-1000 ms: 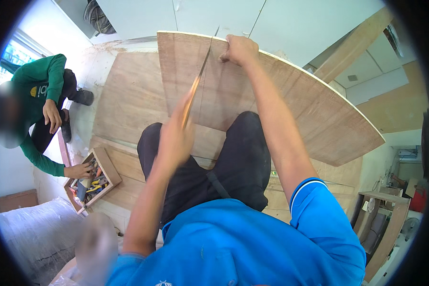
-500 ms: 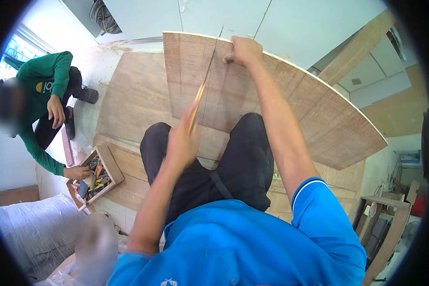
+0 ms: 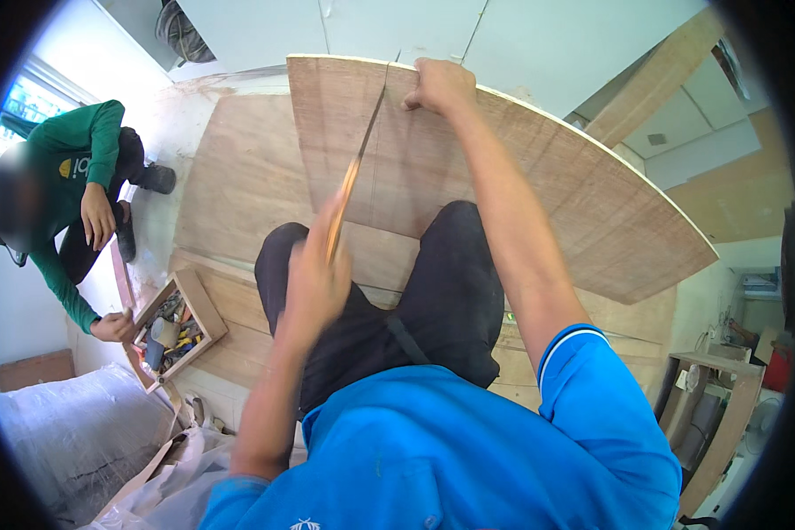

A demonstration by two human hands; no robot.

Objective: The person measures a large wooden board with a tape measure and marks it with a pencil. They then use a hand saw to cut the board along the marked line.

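A handsaw (image 3: 349,181) with an orange-brown handle is gripped in my left hand (image 3: 318,276), which is blurred by motion. Its thin blade slants up to the far edge of a large plywood board (image 3: 539,190), at a narrow cut near that edge. A faint straight line runs down the board from there. My right hand (image 3: 442,87) clasps the board's pale far edge, just right of the blade, with the thumb on the near face. The board leans up in front of my knees.
At the left a crouching co-worker in green (image 3: 79,159) has a hand beside a wooden toolbox (image 3: 205,305) of hand tools. Another plywood sheet (image 3: 238,168) lies on the floor. A plastic-wrapped bundle (image 3: 79,433) stands at lower left; a wooden frame (image 3: 724,424) is at right.
My left hand has drawn the saw back toward me and slightly left. My right hand keeps its hold on the board. The co-worker's hand has lifted out of the toolbox to its left side.
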